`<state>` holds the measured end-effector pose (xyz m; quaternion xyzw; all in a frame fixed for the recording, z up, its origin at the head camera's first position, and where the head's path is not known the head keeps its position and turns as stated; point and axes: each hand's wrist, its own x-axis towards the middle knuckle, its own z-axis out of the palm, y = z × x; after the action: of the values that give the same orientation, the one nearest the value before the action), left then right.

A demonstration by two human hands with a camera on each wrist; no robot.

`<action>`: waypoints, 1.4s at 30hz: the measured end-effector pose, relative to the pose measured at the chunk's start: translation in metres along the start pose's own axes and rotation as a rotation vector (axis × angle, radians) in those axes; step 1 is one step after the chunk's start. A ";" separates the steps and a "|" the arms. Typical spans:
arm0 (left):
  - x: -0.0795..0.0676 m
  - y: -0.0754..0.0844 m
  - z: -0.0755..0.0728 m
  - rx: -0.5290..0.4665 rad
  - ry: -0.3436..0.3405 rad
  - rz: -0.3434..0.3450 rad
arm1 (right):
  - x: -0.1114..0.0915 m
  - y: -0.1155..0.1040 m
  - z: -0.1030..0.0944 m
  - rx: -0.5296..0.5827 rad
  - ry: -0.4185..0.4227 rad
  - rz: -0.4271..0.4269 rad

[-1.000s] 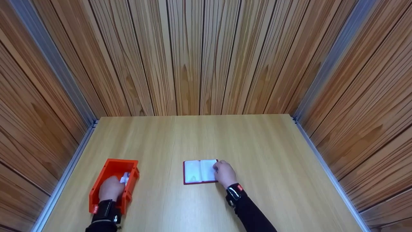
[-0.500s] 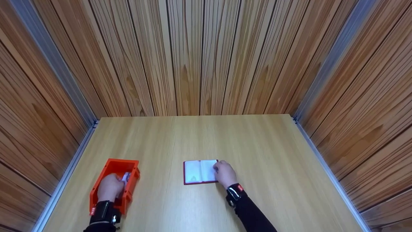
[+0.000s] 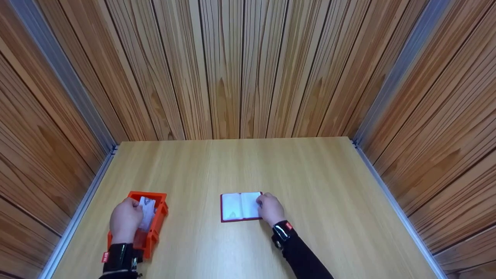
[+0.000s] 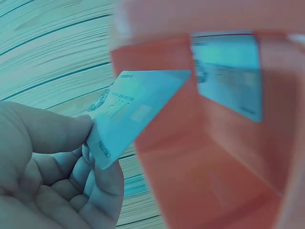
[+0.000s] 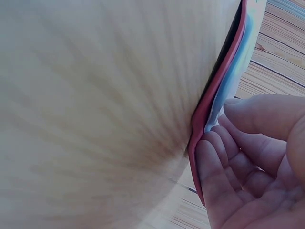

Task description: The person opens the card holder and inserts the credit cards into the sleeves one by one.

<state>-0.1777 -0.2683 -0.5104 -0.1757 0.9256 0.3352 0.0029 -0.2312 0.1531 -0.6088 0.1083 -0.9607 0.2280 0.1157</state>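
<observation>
My left hand (image 3: 126, 221) is above the orange bin (image 3: 131, 195), with thumb and fingers pinching a pale printed card (image 4: 131, 107) by its corner. The card is tilted over the bin. A similar pale rectangle (image 4: 228, 76) shows at the bin's inner wall; I cannot tell whether it is a second card or a reflection. On the table, a small red card holder (image 3: 231, 207) lies spread flat with clear sleeves showing. My right hand (image 3: 271, 209) grips its right edge, with bent fingers (image 5: 212, 164) against the red cover and the thumb near the sleeve.
The light wooden table (image 3: 317, 182) carries the bin at left and the card holder near the middle. Wood-plank walls (image 3: 228, 69) enclose the back and both sides. Metal rails (image 3: 399, 205) run along the table's side edges.
My left hand has risen from inside the bin and moved slightly away from me, bringing up the card, which now shows much more. The right hand and the card holder have stayed still.
</observation>
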 end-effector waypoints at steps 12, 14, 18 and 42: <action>-0.013 0.030 -0.012 -0.044 0.184 0.114 | 0.002 -0.003 -0.001 0.004 -0.044 0.038; -0.014 0.035 -0.012 -0.054 0.189 0.126 | 0.002 -0.003 -0.001 0.001 -0.041 0.032; -0.017 0.046 -0.011 -0.072 0.187 0.161 | 0.002 -0.002 -0.001 -0.003 -0.025 0.020; -0.017 0.086 0.067 -0.210 0.184 0.371 | 0.000 -0.003 -0.002 0.003 -0.015 0.021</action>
<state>-0.1970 -0.1600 -0.5067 -0.0318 0.8984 0.4071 -0.1617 -0.2302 0.1510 -0.6056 0.1000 -0.9622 0.2299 0.1061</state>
